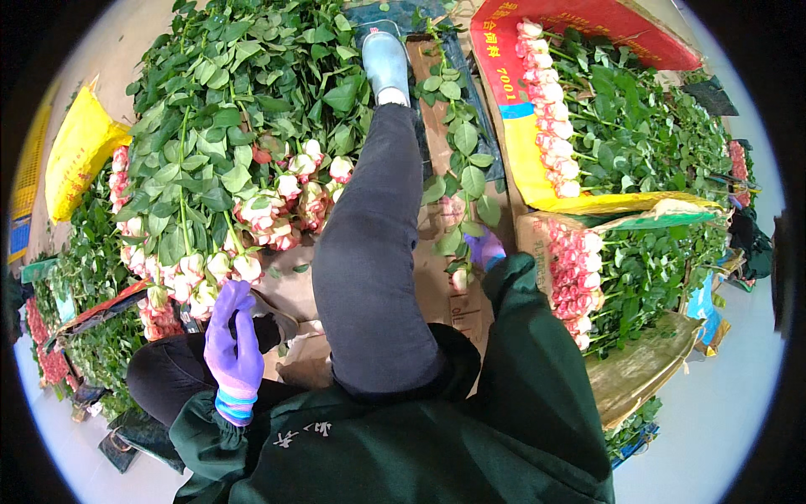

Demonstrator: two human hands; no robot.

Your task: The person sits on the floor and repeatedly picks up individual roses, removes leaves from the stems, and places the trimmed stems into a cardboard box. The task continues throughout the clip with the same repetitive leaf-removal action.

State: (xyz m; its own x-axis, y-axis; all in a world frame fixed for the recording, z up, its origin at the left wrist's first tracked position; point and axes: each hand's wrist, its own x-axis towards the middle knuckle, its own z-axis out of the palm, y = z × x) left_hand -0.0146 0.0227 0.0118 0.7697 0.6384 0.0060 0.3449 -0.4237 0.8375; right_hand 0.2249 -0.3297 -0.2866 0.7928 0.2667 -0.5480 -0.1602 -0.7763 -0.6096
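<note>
My left hand [234, 343], in a purple knit glove with a blue-striped cuff, is raised just in front of the white-and-pink rose heads [217, 268] of a large pile. A gap shows between its thumb and fingers, and nothing is visible in it. On the other side of my outstretched leg, my right hand [485, 247], gloved alike, grips the stem of a single rose [466, 183]. Its pale bloom points toward me, and the leafy stem runs away from me. Leaves and the dark sleeve partly hide that hand.
Rose bundles [560, 120] lie at the right inside a red-and-yellow printed sack wrap [513, 157], with more roses [576, 277] nearer me. A yellow bag [82, 154] stands at the left. My leg [371, 252] and light-blue boot [385, 63] stretch between the pile and the single rose.
</note>
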